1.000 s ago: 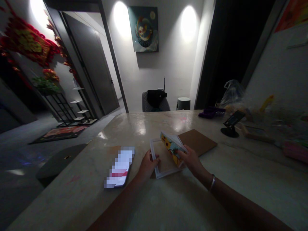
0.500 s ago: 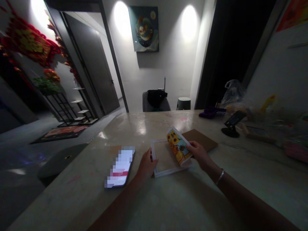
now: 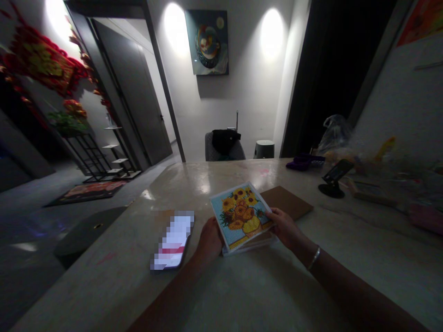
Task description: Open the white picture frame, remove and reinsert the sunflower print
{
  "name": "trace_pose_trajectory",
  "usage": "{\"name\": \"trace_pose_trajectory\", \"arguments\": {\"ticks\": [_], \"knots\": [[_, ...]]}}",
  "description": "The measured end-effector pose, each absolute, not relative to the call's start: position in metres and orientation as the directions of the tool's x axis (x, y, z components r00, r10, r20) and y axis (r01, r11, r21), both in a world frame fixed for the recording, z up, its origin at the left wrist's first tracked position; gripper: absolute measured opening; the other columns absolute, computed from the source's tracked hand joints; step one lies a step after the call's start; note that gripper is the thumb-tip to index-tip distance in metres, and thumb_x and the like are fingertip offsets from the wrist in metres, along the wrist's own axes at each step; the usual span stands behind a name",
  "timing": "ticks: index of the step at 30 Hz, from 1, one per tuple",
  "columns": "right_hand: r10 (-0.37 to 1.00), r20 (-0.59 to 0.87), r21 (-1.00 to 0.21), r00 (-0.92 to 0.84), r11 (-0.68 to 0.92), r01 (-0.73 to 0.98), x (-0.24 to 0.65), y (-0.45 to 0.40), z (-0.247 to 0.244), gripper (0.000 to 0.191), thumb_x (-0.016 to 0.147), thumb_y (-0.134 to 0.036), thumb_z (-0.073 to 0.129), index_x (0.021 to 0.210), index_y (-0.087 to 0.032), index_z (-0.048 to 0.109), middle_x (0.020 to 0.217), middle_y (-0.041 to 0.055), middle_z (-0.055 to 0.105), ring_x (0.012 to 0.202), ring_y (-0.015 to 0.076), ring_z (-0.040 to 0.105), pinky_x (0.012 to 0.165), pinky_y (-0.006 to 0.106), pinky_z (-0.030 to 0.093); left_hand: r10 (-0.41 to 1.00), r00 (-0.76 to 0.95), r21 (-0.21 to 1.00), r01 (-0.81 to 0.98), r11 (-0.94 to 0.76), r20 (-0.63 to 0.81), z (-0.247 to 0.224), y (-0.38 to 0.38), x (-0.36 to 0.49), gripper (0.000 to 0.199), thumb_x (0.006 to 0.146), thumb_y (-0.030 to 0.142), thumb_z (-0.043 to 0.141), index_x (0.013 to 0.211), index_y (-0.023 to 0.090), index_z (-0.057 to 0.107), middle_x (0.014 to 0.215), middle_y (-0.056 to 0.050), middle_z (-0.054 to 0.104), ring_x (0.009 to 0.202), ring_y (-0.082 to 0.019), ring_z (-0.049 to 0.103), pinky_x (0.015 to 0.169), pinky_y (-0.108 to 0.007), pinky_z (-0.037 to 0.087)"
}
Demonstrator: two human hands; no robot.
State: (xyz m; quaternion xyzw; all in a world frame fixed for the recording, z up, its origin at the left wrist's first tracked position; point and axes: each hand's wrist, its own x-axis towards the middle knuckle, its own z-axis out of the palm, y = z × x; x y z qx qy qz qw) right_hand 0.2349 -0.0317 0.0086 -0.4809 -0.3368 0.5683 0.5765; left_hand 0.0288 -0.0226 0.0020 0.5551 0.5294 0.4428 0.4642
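The left hand [image 3: 209,240] and right hand [image 3: 283,227] close on opposite edges of a sunflower canvas [image 3: 239,216] between them, atop a white frame [image 3: 242,249]; uneven pressure could let it slide askew.

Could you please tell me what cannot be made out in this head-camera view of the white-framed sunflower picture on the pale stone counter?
Head view only:
White-framed sunflower picture: its near edges are covered by the left hand and right hand.
Flat rectangular device: its face is pixelated.
Black-stand phone: its screen is too dark and small.
Orange wall poster: cut off by the top and right edges.
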Motion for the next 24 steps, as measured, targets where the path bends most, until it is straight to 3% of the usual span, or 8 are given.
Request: {"name": "trace_pose_trajectory", "arguments": {"ticks": [1,2,5,8,11,14,18,24], "knots": [[0.972,-0.167,-0.961,0.167,-0.123,-0.249,0.234,-0.030,0.005,0.012,0.068,-0.024,0.054,0.077,-0.017,0.050,0.070,0.0035,0.062,0.064,0.0162,0.061,0.058,0.028,0.049,0.999,0.043,0.969,0.242,-0.042,0.032,0.002,-0.022,0.028,0.028,0.063,0.009,0.053,0.091,0.013,0.060,0.104,-0.010,0.060,0.106,-0.024,0.048,0.088,-0.035,0.038],[0.966,-0.164,-0.976,0.200,-0.129,-0.177,0.234,-0.029,0.002,0.011,0.069,-0.023,0.052,0.078,-0.017,0.050,0.070,0.0043,0.062,0.065,0.0174,0.061,0.059,0.030,0.050,0.993,0.043,0.900,0.419,-0.119,0.111,0.003,-0.021,0.026,0.033,0.063,0.008,0.052,0.095,0.014,0.059,0.107,-0.010,0.058,0.108,-0.023,0.047,0.091,-0.035,0.035],[0.955,-0.092,-0.996,0.283,-0.091,-0.017,0.236,-0.026,-0.001,0.013,0.066,-0.020,0.053,0.077,-0.018,0.049,0.074,0.0046,0.062,0.068,0.0180,0.061,0.061,0.029,0.049,0.973,0.105,0.692,0.687,-0.221,0.206,0.003,-0.018,0.022,0.046,0.067,0.007,0.049,0.112,0.014,0.049,0.113,-0.011,0.054,0.108,-0.020,0.047,0.093,-0.034,0.033],[0.952,0.009,-0.987,0.307,-0.041,0.154,0.242,-0.023,0.000,0.023,0.063,-0.016,0.055,0.085,-0.017,0.050,0.078,0.0039,0.061,0.070,0.0169,0.059,0.061,0.026,0.047,0.972,0.139,0.587,0.778,-0.227,0.191,0.002,-0.017,0.021,0.048,0.068,0.005,0.046,0.115,0.011,0.046,0.116,-0.013,0.052,0.109,-0.019,0.046,0.094,-0.031,0.033],[0.974,0.096,-0.906,0.203,0.001,0.423,0.246,-0.022,0.000,0.028,0.067,-0.016,0.050,0.095,-0.016,0.050,0.080,0.0046,0.063,0.069,0.0166,0.060,0.059,0.026,0.046,0.972,0.142,0.520,0.825,-0.220,0.186,0.003,-0.017,0.021,0.042,0.070,0.004,0.042,0.111,0.009,0.050,0.118,-0.015,0.051,0.111,-0.019,0.044,0.097,-0.032,0.030],[0.989,0.110,-0.786,0.096,0.028,0.617,0.248,-0.024,0.001,0.020,0.071,-0.019,0.047,0.087,-0.014,0.058,0.083,0.0074,0.065,0.074,0.0183,0.061,0.063,0.027,0.045,0.969,0.158,0.520,0.821,-0.235,0.189,0.005,-0.017,0.020,0.040,0.071,0.004,0.039,0.109,0.010,0.052,0.117,-0.013,0.052,0.110,-0.018,0.045,0.097,-0.031,0.031],[0.990,0.120,-0.747,0.078,0.038,0.664,0.250,-0.026,0.009,0.023,0.075,-0.021,0.044,0.085,-0.013,0.063,0.084,0.0089,0.067,0.074,0.0184,0.062,0.064,0.026,0.045,0.965,0.174,0.555,0.792,-0.254,0.194,0.008,-0.018,0.018,0.041,0.071,0.004,0.037,0.108,0.012,0.053,0.114,-0.010,0.054,0.106,-0.015,0.047,0.095,-0.030,0.032],[0.972,0.169,-0.804,0.164,0.040,0.593,0.252,-0.026,0.014,0.022,0.075,-0.021,0.044,0.088,-0.013,0.060,0.082,0.0089,0.066,0.070,0.0176,0.062,0.061,0.026,0.046,0.971,0.163,0.551,0.801,-0.233,0.174,0.012,-0.020,0.018,0.045,0.067,0.002,0.037,0.109,0.011,0.053,0.114,-0.010,0.053,0.109,-0.015,0.045,0.096,-0.027,0.030]]}}
